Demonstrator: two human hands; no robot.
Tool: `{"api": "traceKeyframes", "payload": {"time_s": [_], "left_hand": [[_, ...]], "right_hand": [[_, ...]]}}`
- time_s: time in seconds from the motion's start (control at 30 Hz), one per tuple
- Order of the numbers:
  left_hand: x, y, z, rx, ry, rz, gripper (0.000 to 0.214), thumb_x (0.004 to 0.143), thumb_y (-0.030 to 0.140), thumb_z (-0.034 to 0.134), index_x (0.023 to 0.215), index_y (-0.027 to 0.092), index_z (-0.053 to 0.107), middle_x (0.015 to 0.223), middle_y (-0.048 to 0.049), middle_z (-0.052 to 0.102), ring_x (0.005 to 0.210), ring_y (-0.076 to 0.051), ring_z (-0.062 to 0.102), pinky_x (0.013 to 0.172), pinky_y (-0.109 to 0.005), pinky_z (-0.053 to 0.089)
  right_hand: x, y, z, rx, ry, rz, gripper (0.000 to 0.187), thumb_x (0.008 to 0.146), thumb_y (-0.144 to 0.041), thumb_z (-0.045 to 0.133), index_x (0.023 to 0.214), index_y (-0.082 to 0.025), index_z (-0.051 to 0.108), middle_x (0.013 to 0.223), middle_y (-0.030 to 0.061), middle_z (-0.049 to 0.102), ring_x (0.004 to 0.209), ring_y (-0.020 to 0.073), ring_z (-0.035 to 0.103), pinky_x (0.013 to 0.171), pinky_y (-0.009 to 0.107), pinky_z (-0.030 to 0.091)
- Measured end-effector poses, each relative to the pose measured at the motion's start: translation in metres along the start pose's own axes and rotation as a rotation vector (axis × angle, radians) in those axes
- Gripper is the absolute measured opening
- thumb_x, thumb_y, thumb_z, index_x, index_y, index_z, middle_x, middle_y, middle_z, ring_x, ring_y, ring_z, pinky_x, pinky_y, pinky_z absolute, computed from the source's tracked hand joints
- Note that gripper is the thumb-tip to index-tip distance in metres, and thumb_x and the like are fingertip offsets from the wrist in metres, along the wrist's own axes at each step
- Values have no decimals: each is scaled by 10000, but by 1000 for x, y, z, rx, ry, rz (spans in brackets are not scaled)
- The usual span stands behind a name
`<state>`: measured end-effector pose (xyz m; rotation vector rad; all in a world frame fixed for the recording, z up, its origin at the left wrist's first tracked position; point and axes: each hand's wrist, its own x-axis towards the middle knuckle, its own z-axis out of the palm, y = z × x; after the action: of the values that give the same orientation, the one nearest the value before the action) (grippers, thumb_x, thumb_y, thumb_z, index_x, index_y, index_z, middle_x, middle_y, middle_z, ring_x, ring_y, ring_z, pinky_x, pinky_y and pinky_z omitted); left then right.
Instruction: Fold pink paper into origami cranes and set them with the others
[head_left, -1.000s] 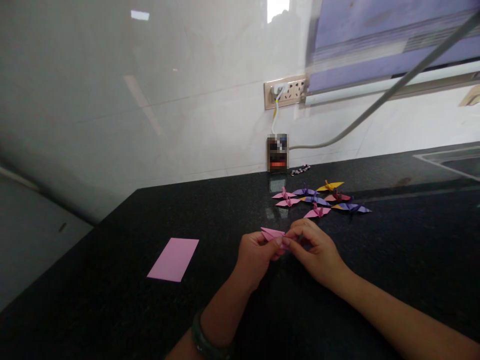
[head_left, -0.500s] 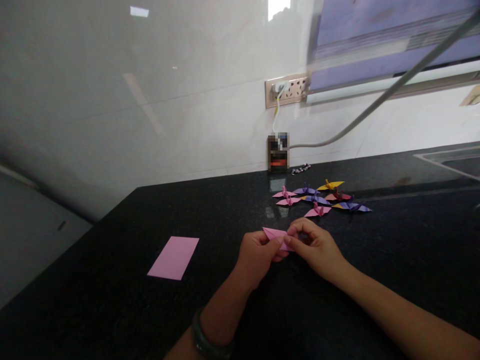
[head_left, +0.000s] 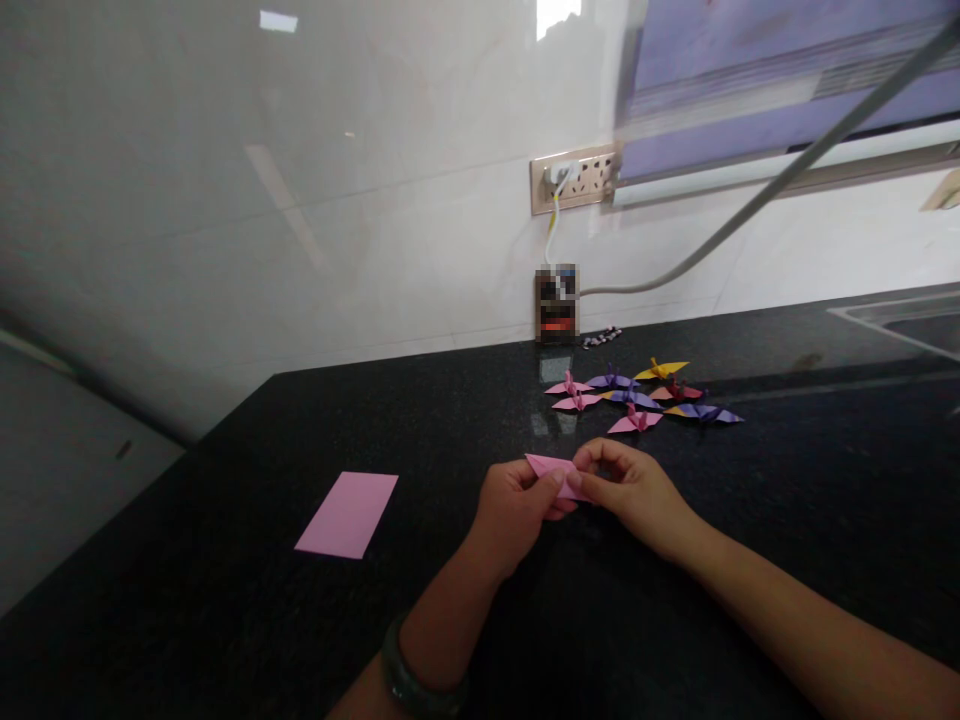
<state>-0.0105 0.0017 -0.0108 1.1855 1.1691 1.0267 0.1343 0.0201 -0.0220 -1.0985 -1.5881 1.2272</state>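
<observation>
A small folded piece of pink paper (head_left: pixel 551 464) is held between my two hands, a little above the black countertop. My left hand (head_left: pixel 516 510) grips its left part, thumb on top and fingers underneath. On the other side, my right hand (head_left: pixel 631 492) pinches the right edge between thumb and fingers. The paper's lower layers are partly hidden by my thumbs and fingers. Just beyond my hands sit several folded paper cranes in pink, purple, red and yellow, the nearest being a pink crane (head_left: pixel 636 420).
A flat pink sheet (head_left: pixel 349 515) lies on the black countertop (head_left: pixel 225 610) to the left. Against the wall stands a small blurred box (head_left: pixel 556 305) with cables, below a wall socket (head_left: pixel 574 180). A beaded strand (head_left: pixel 602 338) lies beside the box.
My right thumb and fingers have shifted very slightly along the right edge of the folded pink paper. Everything else stays in place.
</observation>
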Motion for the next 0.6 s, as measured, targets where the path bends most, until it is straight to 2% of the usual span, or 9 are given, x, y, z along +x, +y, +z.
{"api": "traceKeyframes", "payload": {"time_s": [0.23, 0.37, 0.43, 0.6], "left_hand": [[1, 0, 1, 3, -10, -18, 260, 713, 290, 521, 851, 101, 634, 747, -98, 654, 595, -139, 608, 510, -213, 465], [1, 1, 1, 0, -3, -32, 234, 689, 268, 551, 828, 101, 638, 734, -92, 655, 571, -131, 603, 503, -212, 466], [1, 1, 1, 3, 0, -24, 233, 681, 266, 560, 826, 103, 640, 727, -88, 655, 562, -128, 601, 498, -209, 466], [1, 1, 1, 36, 14, -15, 224, 680, 269, 559, 807, 107, 645, 695, -81, 652, 545, -129, 597, 478, -207, 459]], "right_hand": [[0, -1, -2, -142, 72, -171, 78, 680, -243, 565, 678, -171, 536, 662, -7, 494, 592, 109, 461, 527, 220, 379], [1, 0, -2, -90, 13, -70, 111, 693, -283, 550, 712, -175, 532, 632, -18, 503, 551, 104, 473, 495, 217, 382], [1, 1, -2, -104, 3, -75, 112, 702, -284, 541, 713, -173, 537, 638, -14, 514, 547, 104, 478, 493, 219, 386], [-1, 1, -3, -324, 91, -324, 67, 726, -218, 519, 700, -183, 569, 679, 17, 534, 611, 126, 490, 534, 240, 395]]}}
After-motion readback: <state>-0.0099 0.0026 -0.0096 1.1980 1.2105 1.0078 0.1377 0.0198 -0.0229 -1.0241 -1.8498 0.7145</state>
